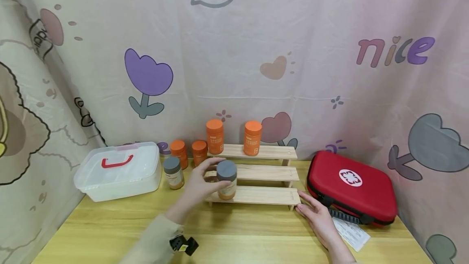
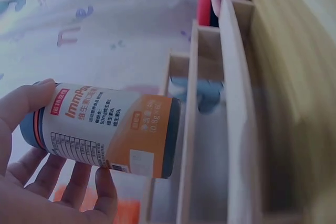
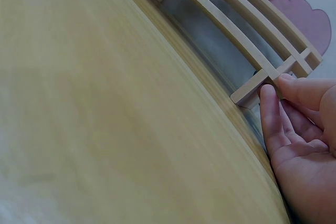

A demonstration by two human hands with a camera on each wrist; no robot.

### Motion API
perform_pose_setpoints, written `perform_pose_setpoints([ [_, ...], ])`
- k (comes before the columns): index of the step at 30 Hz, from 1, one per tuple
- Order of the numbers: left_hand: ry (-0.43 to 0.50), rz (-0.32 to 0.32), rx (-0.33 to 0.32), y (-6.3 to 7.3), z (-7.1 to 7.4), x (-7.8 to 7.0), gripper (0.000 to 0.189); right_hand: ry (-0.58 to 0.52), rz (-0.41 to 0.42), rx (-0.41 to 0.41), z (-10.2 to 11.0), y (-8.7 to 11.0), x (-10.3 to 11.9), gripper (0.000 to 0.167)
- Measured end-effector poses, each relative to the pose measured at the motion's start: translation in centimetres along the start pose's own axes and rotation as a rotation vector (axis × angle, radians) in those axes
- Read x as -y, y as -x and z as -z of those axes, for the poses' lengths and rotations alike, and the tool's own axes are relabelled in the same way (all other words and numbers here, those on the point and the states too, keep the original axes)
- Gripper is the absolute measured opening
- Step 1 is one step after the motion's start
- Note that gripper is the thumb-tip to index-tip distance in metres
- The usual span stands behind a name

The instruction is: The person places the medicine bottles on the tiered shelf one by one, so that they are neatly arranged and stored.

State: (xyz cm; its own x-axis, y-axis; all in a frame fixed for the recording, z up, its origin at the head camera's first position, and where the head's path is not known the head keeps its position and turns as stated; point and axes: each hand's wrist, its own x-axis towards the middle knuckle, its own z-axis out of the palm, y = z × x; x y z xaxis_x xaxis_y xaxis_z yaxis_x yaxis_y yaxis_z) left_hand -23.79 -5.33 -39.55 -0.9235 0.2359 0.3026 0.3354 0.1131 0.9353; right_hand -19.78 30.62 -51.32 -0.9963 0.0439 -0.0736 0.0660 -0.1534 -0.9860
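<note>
My left hand (image 1: 199, 184) grips a supplement bottle (image 1: 227, 180) with a dark grey cap and an orange-and-white label. In the left wrist view the bottle (image 2: 105, 127) lies between thumb and fingers, its base apart from the boards. The bottle is in front of the left part of a three-tier wooden rack (image 1: 264, 195). At the rack's lower right end, my right hand (image 1: 316, 219) pinches the corner; the right wrist view shows thumb and fingertips on the wooden frame (image 3: 252, 87). Two orange bottles, one left (image 1: 215, 137) and one right (image 1: 252, 139), stand on the top tier.
Left of the rack, two orange bottles (image 1: 178, 154) and a grey-capped bottle (image 1: 174, 173) stand on the table (image 1: 234, 235). A clear plastic box (image 1: 121, 174) with a red handle is further left. On the right lies a red first-aid case (image 1: 351, 186) beside a white paper packet (image 1: 351, 233).
</note>
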Motion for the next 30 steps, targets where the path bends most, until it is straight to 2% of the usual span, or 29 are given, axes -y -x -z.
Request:
perform_pose_setpoints([
  [6,0.034,-0.004,0.102,-2.8,-3.5,-1.4,0.058,-0.004,0.000,-0.001,0.1,0.0,-0.1,0.057],
  [16,0.064,-0.030,0.116,-7.3,-8.9,-3.0,0.055,0.010,0.013,0.015,-0.2,0.2,0.3,0.057],
  [20,0.095,-0.068,0.076,-9.0,-10.7,-2.9,0.054,0.009,0.005,0.023,-0.3,0.2,0.4,0.057],
  [24,0.086,-0.116,0.024,-10.2,-12.5,-2.4,0.056,0.005,-0.001,0.017,-0.3,0.2,0.4,0.056],
  [30,0.039,-0.126,-0.072,-11.6,-14.5,-1.6,0.057,0.010,0.012,0.019,-0.2,0.2,0.3,0.056],
])
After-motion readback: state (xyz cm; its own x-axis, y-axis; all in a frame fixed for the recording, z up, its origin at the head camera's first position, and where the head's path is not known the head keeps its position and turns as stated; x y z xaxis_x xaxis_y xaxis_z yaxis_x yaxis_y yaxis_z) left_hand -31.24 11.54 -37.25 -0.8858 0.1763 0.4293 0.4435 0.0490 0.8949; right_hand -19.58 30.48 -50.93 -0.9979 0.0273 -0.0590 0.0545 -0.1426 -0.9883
